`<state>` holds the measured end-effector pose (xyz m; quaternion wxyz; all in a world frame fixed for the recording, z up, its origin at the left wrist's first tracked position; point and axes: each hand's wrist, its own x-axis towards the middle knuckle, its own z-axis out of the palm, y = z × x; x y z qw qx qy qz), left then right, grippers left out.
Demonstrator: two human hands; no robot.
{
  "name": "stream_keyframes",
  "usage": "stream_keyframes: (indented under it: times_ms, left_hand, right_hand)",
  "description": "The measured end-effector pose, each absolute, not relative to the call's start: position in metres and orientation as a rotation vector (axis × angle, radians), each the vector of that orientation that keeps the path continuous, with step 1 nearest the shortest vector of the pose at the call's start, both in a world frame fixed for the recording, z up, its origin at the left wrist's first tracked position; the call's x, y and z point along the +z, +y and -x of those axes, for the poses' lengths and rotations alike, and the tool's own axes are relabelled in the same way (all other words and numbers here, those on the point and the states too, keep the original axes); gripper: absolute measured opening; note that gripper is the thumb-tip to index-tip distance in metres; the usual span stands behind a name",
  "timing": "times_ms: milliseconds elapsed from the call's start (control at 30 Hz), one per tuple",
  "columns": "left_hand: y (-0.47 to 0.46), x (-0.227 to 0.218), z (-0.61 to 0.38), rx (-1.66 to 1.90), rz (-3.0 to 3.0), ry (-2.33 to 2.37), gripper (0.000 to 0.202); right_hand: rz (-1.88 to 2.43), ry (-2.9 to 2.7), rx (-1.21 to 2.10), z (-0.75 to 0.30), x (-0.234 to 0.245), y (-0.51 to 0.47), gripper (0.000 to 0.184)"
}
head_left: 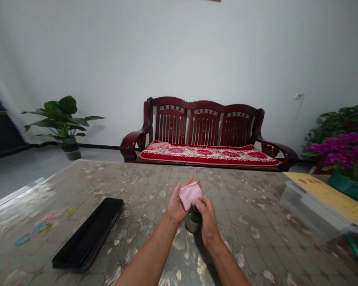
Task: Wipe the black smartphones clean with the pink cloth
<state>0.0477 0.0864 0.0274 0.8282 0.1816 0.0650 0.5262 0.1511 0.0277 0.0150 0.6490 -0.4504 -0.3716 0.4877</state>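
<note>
A folded pink cloth (190, 195) lies across the palm of my left hand (175, 205), whose fingers are stretched out beneath it. My right hand (208, 220) pinches the cloth's lower right corner between thumb and fingers. Just below the cloth, a small dark green bottle (193, 221) stands upright on the table, its top partly hidden by the cloth and my right hand.
On the patterned tablecloth (143, 222), a black stack of flat trays (89, 234) lies to the left, near several coloured rubber bands (41, 228). A clear plastic box (313, 210) with a yellow board (331, 194) on it stands right. Beyond is a wooden bench (204, 123).
</note>
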Motion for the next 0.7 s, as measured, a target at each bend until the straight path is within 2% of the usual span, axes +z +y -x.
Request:
stream_keyframes:
  times_ms: [400, 700]
  left_hand:
    - [0.082, 0.026, -0.044, 1.136, -0.372, 0.152, 0.053]
    - [0.051, 0.037, -0.036, 1.447, -0.288, 0.367, 0.038]
  right_hand:
    - [1.005, -0.873, 1.117, -0.154, 0.015, 0.027, 0.041]
    - [1.063, -1.037, 1.06, -0.153, 0.017, 0.028, 0.043]
